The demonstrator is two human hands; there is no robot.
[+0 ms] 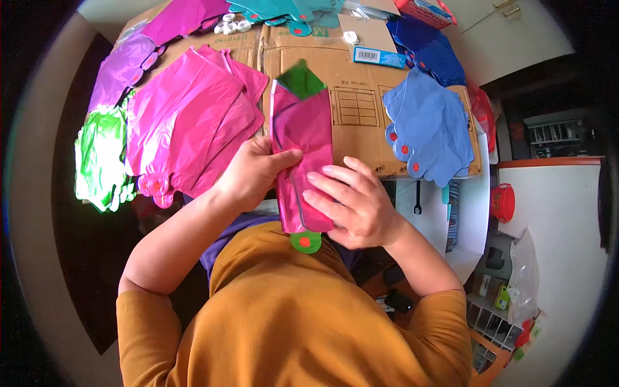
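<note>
Folded pink foil: the folded pink foil (309, 129) is held up between the two hands, its top over the cardboard-covered table (361, 140) and its lower end in front of the shirt; a green tip (301, 80) sticks out above, a round green tab (305, 242) below.
Left hand: the left hand (253, 171) has its thumb pressed on the foil's face, clamping its left side; the other fingers are mostly hidden behind.
Right hand: the right hand (354, 206) lays its fingers, slightly apart, across the foil's right side; its thumb is out of sight, so I cannot tell whether it grips or only rests.
Fold risk: the thin foil could spring open or crease askew if the left thumb lifts early or the right fingers drag the layers unevenly.
Tab risk: pulling near the lower end might bend or tear the tab.
Near edge: a slip there could drop the foil into the lap.
Open room: bare cardboard lies between the pink stack (187, 109) and the light blue stack (431, 122); leftward, an elbow or sleeve could nudge the pink sheets overhanging the edge.
</note>
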